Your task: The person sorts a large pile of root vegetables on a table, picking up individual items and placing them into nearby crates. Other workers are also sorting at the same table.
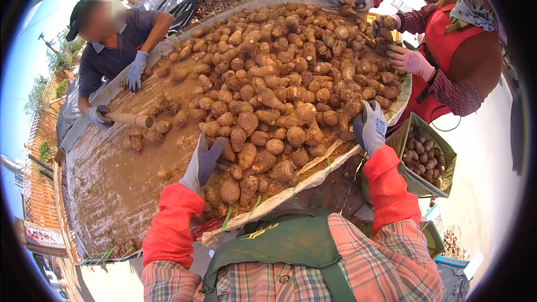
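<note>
A large heap of brown, hairy taro corms (268, 96) lies on a soil-covered work table (105, 184). My left hand (203, 163), in a grey-and-blue work glove, is at the near left edge of the heap. Its thumb and fingers are spread about a corm there; whether they grip it is hidden. My right hand (371, 128), gloved alike, is at the near right edge of the heap. Its fingertips lie against a corm (353, 108), and I cannot tell whether they hold it.
A co-worker at left holds a wooden handle (130, 119) near loose corms (152, 135). Two more co-workers handle corms at the far right. A green bin (447, 163) with smaller corms stands right of me. Pale sheeting (285, 199) edges the table.
</note>
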`<action>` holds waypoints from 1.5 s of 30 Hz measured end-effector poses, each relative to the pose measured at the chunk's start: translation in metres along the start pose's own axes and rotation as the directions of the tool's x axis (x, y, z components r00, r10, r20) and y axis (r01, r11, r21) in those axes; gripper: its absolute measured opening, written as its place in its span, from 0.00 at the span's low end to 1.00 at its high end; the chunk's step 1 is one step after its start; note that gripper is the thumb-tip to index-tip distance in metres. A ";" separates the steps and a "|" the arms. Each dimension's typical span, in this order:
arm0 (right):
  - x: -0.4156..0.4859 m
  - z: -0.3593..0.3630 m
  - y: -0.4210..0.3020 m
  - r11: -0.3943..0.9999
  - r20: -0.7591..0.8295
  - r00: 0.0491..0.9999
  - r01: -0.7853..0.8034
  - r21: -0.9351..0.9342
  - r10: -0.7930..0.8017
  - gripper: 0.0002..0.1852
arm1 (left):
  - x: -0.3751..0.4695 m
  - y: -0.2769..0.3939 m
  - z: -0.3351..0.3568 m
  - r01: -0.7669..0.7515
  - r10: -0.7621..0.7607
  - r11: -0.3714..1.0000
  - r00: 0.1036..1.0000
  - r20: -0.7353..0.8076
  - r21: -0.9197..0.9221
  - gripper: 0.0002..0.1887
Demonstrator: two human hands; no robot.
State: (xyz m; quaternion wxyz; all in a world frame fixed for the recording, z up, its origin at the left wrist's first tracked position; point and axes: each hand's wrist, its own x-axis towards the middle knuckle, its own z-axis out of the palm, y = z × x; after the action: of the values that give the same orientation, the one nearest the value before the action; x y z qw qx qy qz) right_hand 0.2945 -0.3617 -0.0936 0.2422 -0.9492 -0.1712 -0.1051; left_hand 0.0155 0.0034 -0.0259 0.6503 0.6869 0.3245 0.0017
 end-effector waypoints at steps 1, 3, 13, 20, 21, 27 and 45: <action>-0.001 -0.001 0.001 1.000 0.022 1.000 0.006 0.028 -0.006 0.28 | -0.014 -0.002 -0.008 -0.042 0.053 0.994 0.993 -0.109 0.099 0.38; -0.003 -0.004 0.001 0.993 0.031 0.997 0.071 0.093 -0.074 0.29 | -0.042 -0.005 -0.033 -0.159 0.332 0.830 0.911 -0.244 0.535 0.34; 0.016 -0.029 -0.004 0.686 -0.076 0.982 0.175 0.706 -0.173 0.24 | -0.124 -0.040 0.011 0.285 -0.026 0.555 0.945 -0.326 0.782 0.46; 0.054 -0.014 -0.076 0.607 0.133 0.620 0.662 0.441 -0.773 0.27 | -0.087 -0.009 0.042 0.056 0.118 0.526 0.983 -0.138 0.849 0.43; 0.057 -0.004 -0.089 0.650 0.406 0.522 0.695 0.307 -0.750 0.29 | -0.084 -0.002 0.045 -0.019 0.240 0.492 0.964 -0.115 0.871 0.41; 0.079 0.004 -0.092 0.713 0.568 0.513 0.132 0.689 -0.644 0.34 | -0.045 0.050 0.077 -0.284 0.715 0.395 0.692 -0.098 0.874 0.36; 0.043 -0.068 -0.125 0.480 0.190 0.481 0.605 0.635 -0.856 0.23 | 0.020 0.083 0.163 -0.487 0.348 0.638 0.873 0.341 0.596 0.25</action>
State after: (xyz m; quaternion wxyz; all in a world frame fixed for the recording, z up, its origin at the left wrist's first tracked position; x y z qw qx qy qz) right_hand 0.2793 -0.2801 0.0299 0.3480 -0.6708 -0.6491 0.0867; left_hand 0.1376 -0.1280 0.0148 0.3717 0.9252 0.0698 -0.0305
